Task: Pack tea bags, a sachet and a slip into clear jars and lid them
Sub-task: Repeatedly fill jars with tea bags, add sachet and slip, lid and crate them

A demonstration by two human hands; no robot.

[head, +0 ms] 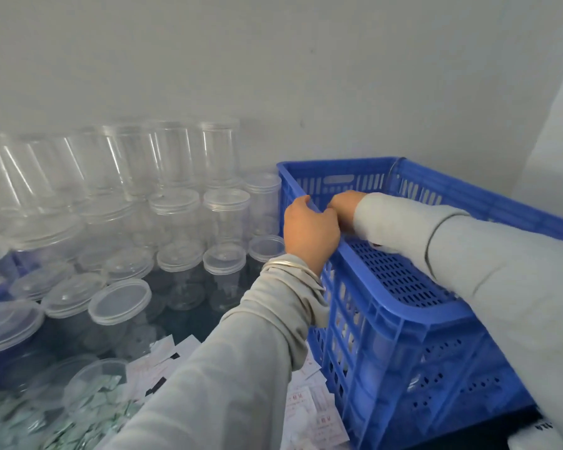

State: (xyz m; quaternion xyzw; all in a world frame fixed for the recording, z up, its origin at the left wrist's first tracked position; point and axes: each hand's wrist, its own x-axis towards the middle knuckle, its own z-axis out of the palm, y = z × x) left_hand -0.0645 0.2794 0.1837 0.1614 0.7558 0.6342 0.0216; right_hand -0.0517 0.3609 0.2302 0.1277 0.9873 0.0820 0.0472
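Blue plastic fills our near right: the crate [420, 323], long axis running toward one o'clock, with our left hand [309, 228] and right hand [346, 206] both curled over its left rim at twelve o'clock. Lidded clear jars [182, 222] crowd ten o'clock on the dark table [189, 319], sachets [95, 404] and slips [309, 407] nearest us, grey wall [273, 60] beyond.

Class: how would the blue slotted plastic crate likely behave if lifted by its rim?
The blue slotted plastic crate probably stays stiff: its walls are ribbed. It is likely light, being perforated, with no contents visible inside. Both hands gripping one side could tilt it.
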